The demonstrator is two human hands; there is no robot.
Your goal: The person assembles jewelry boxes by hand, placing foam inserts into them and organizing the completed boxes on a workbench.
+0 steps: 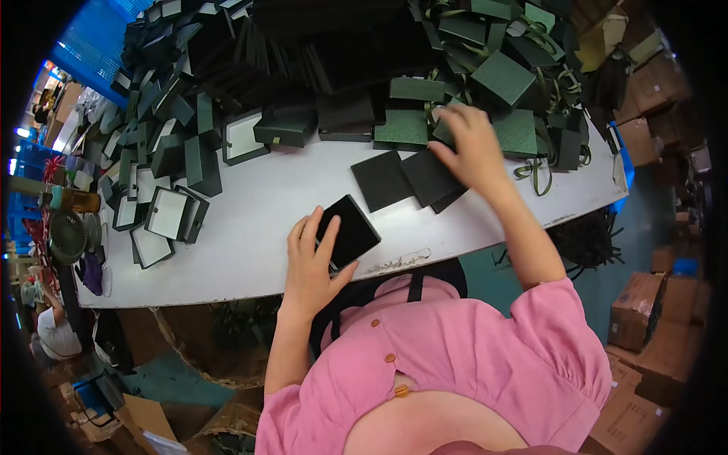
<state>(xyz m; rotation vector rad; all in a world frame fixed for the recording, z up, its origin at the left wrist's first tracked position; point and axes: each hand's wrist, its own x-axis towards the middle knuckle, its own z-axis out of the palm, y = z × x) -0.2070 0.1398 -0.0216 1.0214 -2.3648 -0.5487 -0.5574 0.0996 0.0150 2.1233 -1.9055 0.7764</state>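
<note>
Nearest, left hand (pixel 309 262) w/ fingers spread grips black box (pixel 347 231) at white counter (pixel 250 227) near edge. Beyond box, right arm stretched, right hand (pixel 472 148) palm-down pressing dark pads (pixel 413 180); green boxes (pixel 455 98) heaped behind.

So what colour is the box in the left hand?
Black: the box under the left hand, head view.

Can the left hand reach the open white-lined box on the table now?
Probably yes. The left hand holds a black box, but bare table lies between it and the white-lined box.
</note>
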